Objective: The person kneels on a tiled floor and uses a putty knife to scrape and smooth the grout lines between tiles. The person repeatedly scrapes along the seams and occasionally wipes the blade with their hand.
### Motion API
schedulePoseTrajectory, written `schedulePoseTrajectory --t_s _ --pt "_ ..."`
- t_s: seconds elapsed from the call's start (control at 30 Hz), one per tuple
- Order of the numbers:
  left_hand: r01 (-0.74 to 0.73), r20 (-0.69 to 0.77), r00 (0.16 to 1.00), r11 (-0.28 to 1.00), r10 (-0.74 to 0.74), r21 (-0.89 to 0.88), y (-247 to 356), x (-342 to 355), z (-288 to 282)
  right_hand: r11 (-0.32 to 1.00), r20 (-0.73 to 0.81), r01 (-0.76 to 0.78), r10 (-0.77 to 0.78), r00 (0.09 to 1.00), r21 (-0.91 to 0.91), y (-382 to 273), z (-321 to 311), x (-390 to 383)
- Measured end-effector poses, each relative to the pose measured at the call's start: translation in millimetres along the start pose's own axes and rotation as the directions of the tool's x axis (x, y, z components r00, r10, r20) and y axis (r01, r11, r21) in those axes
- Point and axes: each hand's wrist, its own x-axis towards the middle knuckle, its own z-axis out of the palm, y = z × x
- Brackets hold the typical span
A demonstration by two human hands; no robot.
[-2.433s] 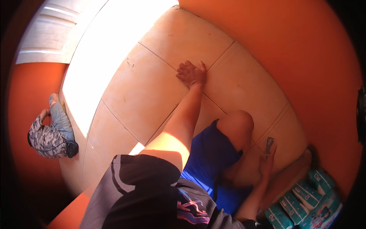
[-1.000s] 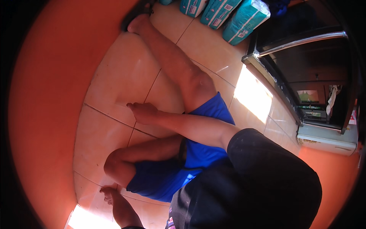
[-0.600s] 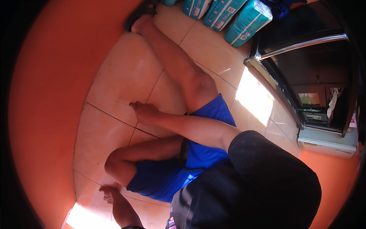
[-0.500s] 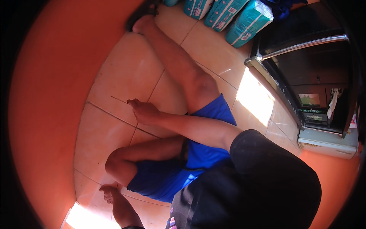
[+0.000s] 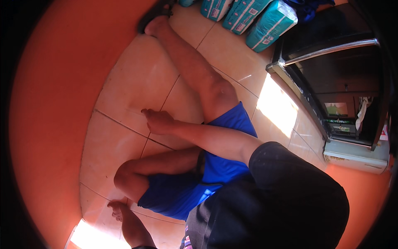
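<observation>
I sit on the tiled floor (image 5: 120, 124) in blue shorts (image 5: 226, 155), one leg stretched out and the other bent. My right hand (image 5: 159, 121) is held out over the tiles beyond the bent knee. Its fingers are closed on a thin stick-like thing (image 5: 136, 111), now only a faint blurred streak; its exact kind cannot be made out. Low on the left, beyond the bent knee, my left hand (image 5: 117, 209) is closed, thumb and forefinger together. Whatever it may hold is too small to see.
An orange wall (image 5: 49, 116) runs along the left. Several teal plastic packs (image 5: 271, 25) stand at the top. To the right is a dark cabinet (image 5: 331, 68) with a metal rail (image 5: 331, 50). A bright sunlight patch (image 5: 277, 106) falls beside it.
My right hand has shifted very slightly to the right. The thin thing in it, plain before, is now blurred and faint. My left hand and legs have hardly moved.
</observation>
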Motion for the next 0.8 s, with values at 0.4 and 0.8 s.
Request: schedulePoseTrajectory --t_s 0.4,0.8 --pt "0.107 -0.086 0.990 0.993 -0.112 -0.055 -32 65 58 0.999 0.042 -0.036 0.034 0.999 0.035 1 -6 4" --pt "0.190 -0.217 0.961 0.980 -0.173 0.059 -68 139 146 0.999 0.028 0.002 -0.001 1.000 -0.034 -10 -3 9"
